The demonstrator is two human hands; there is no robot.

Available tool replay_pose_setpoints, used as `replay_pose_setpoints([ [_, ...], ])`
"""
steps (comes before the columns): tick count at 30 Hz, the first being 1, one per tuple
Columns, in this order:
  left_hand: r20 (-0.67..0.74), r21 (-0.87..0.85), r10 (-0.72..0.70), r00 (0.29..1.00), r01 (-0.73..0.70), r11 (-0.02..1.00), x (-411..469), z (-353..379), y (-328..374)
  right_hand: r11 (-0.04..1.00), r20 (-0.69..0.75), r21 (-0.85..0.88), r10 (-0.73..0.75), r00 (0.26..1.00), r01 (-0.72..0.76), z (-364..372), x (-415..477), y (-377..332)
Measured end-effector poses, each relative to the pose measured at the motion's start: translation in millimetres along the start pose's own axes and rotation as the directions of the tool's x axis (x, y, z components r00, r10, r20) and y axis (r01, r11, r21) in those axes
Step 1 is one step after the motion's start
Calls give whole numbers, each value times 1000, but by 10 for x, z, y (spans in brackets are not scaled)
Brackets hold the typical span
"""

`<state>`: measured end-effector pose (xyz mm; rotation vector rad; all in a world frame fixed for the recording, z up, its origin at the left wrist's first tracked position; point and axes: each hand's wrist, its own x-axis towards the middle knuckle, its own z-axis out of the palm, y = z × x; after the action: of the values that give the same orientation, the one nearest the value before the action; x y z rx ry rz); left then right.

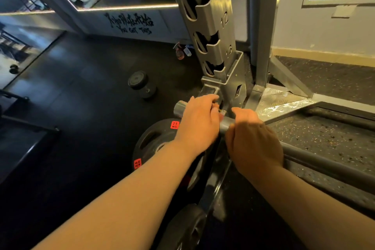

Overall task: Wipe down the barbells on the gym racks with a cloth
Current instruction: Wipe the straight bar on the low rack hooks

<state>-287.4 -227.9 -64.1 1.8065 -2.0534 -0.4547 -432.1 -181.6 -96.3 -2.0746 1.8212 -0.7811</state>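
Left hand (197,122), right hand (253,140) seemingly gripping barbell (227,123).

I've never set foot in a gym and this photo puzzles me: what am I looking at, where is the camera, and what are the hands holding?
The camera sits on the person's head, looking down along both forearms. The left hand and right hand are curled over a barbell, a steel bar lying low beside the rack upright, a post with numbered slots. Black weight plates show just beneath the left wrist. On the dark floor lie a dumbbell and, near the wall, a spray bottle. I cannot make out a cloth; if there is one, the hands hide it.
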Motion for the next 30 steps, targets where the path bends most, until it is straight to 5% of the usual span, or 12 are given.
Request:
replay_pose_setpoints([
  [5,168,-117,190,967,-171,978,12,-293,-219,1000,-9,3,0,1000,0,18,10,6],
  [9,-67,-23,-18,998,17,1000,135,-330,-367,999,-99,-6,-33,995,33,87,-18,45],
  [11,-76,27,-67,995,69,997,173,-225,-210,999,-107,-33,-44,993,40,90,-38,55],
  [15,0,149,252,968,-249,957,-31,-130,46,998,-98,-54,7,995,-12,85,-56,4],
  [17,81,79,374,924,-380,921,-24,-237,-33,998,-99,-64,-11,995,5,75,-40,-18],
  [19,156,74,263,952,-276,958,83,-371,-195,996,-118,-91,-22,993,12,65,-41,-32],
  [22,76,42,119,990,-123,992,259,-472,-493,999,-144,-54,-15,989,8,31,-44,-119],
  [26,98,-4,92,991,-92,996,270,-412,-530,1000,-139,-14,-7,990,5,18,24,-190],
  [30,114,92,341,933,-352,932,-62,-402,-708,998,-128,-57,19,992,-26,21,5,-203],
])
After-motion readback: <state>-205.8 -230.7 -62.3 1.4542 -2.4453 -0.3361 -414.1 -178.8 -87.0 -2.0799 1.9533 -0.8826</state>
